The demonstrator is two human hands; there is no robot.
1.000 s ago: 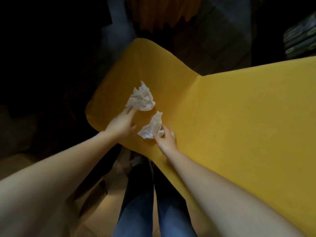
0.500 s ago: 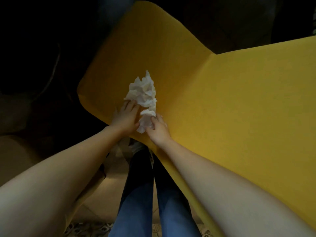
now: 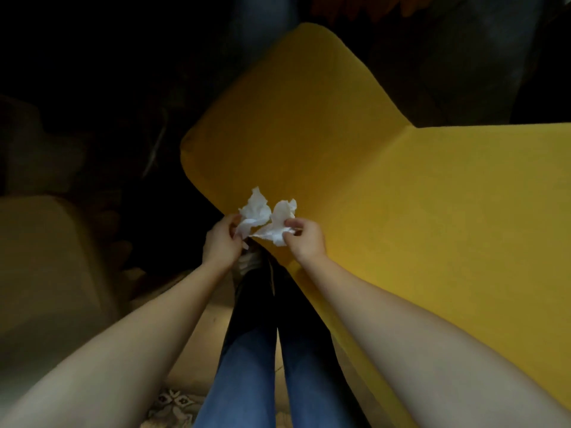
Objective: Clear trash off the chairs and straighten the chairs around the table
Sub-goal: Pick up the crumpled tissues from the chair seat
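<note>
Over the edge of the yellow chair seat (image 3: 309,125) and the dim tan floor (image 3: 197,335), our left hand (image 3: 221,242) and right hand (image 3: 306,239) each pinch a crumpled tissue (image 3: 255,211) in curled fingers.

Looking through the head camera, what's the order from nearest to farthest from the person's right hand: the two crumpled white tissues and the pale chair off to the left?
1. Right tissue wad: pinched in the right hand itself.
2. Left tissue wad: just to its left, held by the left hand.
3. Pale chair: far off at the left edge, beyond the left hand.
</note>
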